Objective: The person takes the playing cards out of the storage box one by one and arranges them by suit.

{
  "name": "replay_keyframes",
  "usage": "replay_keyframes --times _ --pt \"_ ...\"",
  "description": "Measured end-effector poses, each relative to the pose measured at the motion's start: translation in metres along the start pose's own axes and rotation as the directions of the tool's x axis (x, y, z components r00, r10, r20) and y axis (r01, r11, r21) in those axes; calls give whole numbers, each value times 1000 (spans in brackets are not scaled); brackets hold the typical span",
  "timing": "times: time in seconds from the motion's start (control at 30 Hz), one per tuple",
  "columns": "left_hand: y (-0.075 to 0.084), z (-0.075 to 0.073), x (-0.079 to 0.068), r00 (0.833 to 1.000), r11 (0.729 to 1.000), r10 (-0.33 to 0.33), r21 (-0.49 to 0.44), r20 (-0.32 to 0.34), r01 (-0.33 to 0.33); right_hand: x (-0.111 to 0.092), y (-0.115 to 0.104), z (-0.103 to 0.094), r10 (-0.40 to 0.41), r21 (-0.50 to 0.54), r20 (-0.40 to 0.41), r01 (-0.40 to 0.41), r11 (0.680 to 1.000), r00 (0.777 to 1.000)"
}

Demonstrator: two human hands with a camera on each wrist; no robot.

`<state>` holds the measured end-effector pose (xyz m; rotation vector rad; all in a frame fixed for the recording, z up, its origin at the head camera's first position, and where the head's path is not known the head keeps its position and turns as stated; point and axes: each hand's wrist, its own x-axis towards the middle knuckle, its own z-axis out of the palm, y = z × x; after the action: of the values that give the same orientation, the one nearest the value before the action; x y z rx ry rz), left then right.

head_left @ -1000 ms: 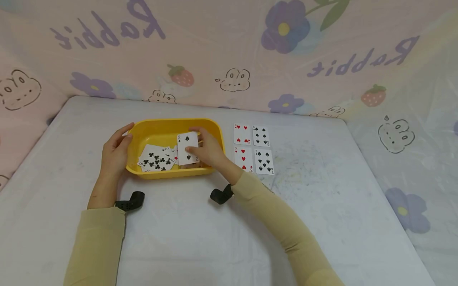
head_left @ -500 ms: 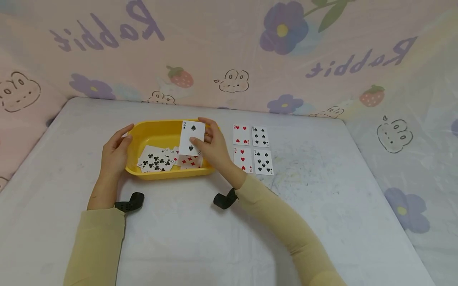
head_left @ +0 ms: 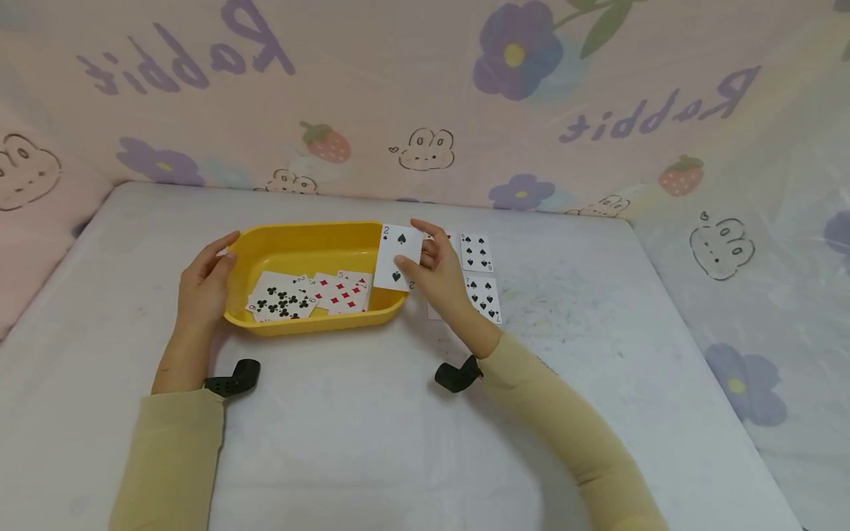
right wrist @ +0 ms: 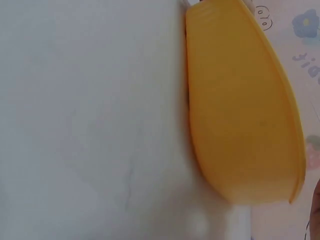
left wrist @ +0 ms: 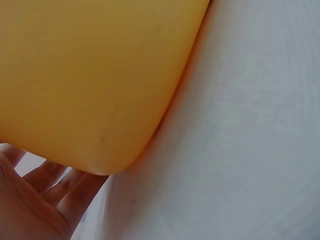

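My left hand [head_left: 202,287] holds the left end of a yellow plastic tub [head_left: 312,242], thumb by the rim. In the left wrist view, the fingers [left wrist: 77,197] lie along the tub's outer wall, their tips hidden behind it. Above the tub's right end, my right hand [head_left: 445,287] pinches a two of spades playing card [head_left: 390,249], face up, with the thumb across its face. Inside the tub lie overlapping cards, clubs [head_left: 282,295] at the left and diamonds [head_left: 340,293] in the middle. In the right wrist view the card is out of sight.
Right of the tub, a six of spades [head_left: 477,252] and a seven of spades [head_left: 487,295] lie face up on the white-covered table [head_left: 332,428]. Red cards beside them are mostly hidden by the right hand and its card. A printed cloth [head_left: 372,88] hangs behind.
My right hand has lifted the two of spades from over the cards and carried it right, to the tub's right rim. The diamond cards are now uncovered. The left hand stays on the tub.
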<state>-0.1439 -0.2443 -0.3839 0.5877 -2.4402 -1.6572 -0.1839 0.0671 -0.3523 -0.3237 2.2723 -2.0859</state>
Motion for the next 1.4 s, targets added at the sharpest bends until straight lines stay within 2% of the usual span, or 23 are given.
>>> replay_keyframes --times 0.3,0.43,0.7,0.87,1.07,1.4 --pt "-1 0 2 1000 1000 -28 -14 1 28 -9 2 -33 -2 -11 0 2 1000 1000" --pt "-2 0 3 1000 1000 -12 -29 -6 12 -15 7 -44 6 -70 -2 -6 998 1000" --pt "-3 -2 3 1000 996 14 -85 -10 -15 -30 13 -65 45 -124 -4 -45 991 999" --pt "-3 -1 3 1000 997 9 -74 -11 -10 -40 19 -78 33 -226 2 -32 974 999" --pt "-3 -1 2 1000 998 12 -64 -16 -13 -50 27 -91 42 -286 51 -25 958 998" --pt "-4 -1 2 1000 997 12 -80 -19 -13 -71 38 -105 109 -401 64 -74 913 992"
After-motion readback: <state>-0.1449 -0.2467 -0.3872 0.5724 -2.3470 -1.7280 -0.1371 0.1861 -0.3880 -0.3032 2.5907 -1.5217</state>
